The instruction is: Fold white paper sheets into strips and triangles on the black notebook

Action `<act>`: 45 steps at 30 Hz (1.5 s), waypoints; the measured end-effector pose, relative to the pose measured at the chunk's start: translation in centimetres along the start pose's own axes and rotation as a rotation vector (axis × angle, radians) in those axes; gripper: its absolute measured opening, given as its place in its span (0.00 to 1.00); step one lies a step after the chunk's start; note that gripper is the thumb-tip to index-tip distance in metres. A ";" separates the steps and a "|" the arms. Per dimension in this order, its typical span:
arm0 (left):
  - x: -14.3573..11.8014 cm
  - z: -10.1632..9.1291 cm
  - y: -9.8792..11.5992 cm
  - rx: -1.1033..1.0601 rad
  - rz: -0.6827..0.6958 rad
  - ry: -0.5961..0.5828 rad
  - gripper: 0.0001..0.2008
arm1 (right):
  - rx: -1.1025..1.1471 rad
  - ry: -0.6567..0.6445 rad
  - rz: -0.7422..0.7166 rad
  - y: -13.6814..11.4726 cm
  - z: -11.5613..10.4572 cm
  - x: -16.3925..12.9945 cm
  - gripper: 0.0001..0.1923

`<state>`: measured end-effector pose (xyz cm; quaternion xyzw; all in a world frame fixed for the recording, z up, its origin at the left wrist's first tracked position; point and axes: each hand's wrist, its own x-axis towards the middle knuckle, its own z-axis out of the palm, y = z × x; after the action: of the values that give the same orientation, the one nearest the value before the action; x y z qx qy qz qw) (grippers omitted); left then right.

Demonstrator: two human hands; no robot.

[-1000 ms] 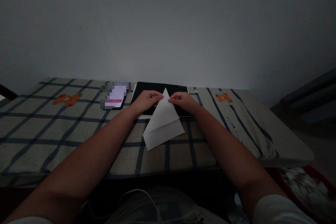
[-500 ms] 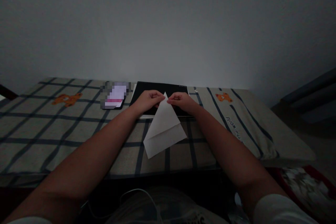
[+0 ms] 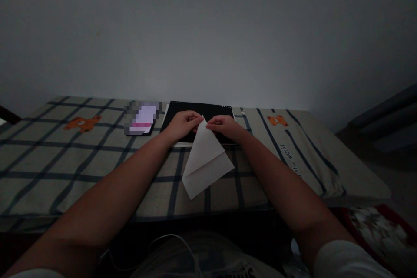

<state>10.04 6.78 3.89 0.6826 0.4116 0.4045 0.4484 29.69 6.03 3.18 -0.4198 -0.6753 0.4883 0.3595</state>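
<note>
A white sheet of folded paper [image 3: 206, 152] has a narrow tip pointing toward the wall and a wide end toward me, with a fold line crossing near that wide end. My left hand [image 3: 184, 125] pinches the left side of the tip between thumb and fingers. On the tip's right edge, my right hand [image 3: 225, 126] is closed in a pinch too. Beneath both hands lies a black flat notebook or folder [image 3: 198, 106] with white sheets showing at its edges. The paper's wide end extends past it over the tablecloth.
A checked tablecloth [image 3: 107, 173] with orange bear prints covers the table, which meets a grey wall [image 3: 208, 52]. Left of the black folder lies a phone [image 3: 143, 119] with a lit, partly blurred screen. A white cable [image 3: 172, 235] hangs near my lap.
The paper has turned slightly, its wide end swinging a little to the right and its tip slightly left. Both hands keep their pinch on it.
</note>
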 end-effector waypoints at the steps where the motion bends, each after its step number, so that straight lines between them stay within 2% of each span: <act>1: 0.0 0.0 0.0 0.000 0.017 0.034 0.15 | 0.006 0.004 0.008 0.0 0.0 0.0 0.11; 7: 0.3 -0.5 -0.2 -0.035 0.070 0.243 0.16 | -0.009 -0.016 0.020 0.2 -0.1 0.2 0.10; 12: 0.6 -0.7 -0.2 -0.037 0.036 0.318 0.13 | -0.032 -0.022 0.006 0.3 -0.2 0.2 0.10; 17: 1.0 -1.1 -0.5 -0.207 0.003 0.293 0.12 | -0.079 -0.005 -0.007 0.4 -0.3 0.2 0.10; 20: 1.2 -1.3 -0.7 -0.284 -0.044 0.246 0.12 | -0.070 0.104 -0.034 0.6 -0.5 0.4 0.10; 24: 0.7 -1.3 -0.6 -0.110 -0.112 0.104 0.16 | 0.001 0.313 -0.023 0.8 -1.1 0.9 0.12; 29: 0.1 -1.1 -0.3 0.159 -0.129 0.031 0.16 | 0.076 0.476 0.015 1.1 -1.8 1.4 0.11; 31: 0.0 -1.1 -0.3 0.193 -0.122 0.043 0.16 | 0.104 0.466 0.023 1.1 -1.9 1.4 0.11; 36: 0.2 -1.3 -0.1 0.168 -0.108 0.116 0.15 | 0.066 0.321 0.042 1.3 -1.9 1.1 0.15; 40: 0.2 -1.3 -0.1 0.147 -0.145 0.113 0.15 | -0.018 0.335 0.055 1.6 -2.0 1.0 0.16; 45: 0.5 -1.6 -0.8 0.040 -0.131 0.083 0.15 | 0.010 0.351 0.053 1.7 -2.1 1.1 0.15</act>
<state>8.63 7.93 3.64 0.6457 0.4814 0.3939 0.4430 31.54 8.09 2.20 -0.5144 -0.5883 0.4203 0.4611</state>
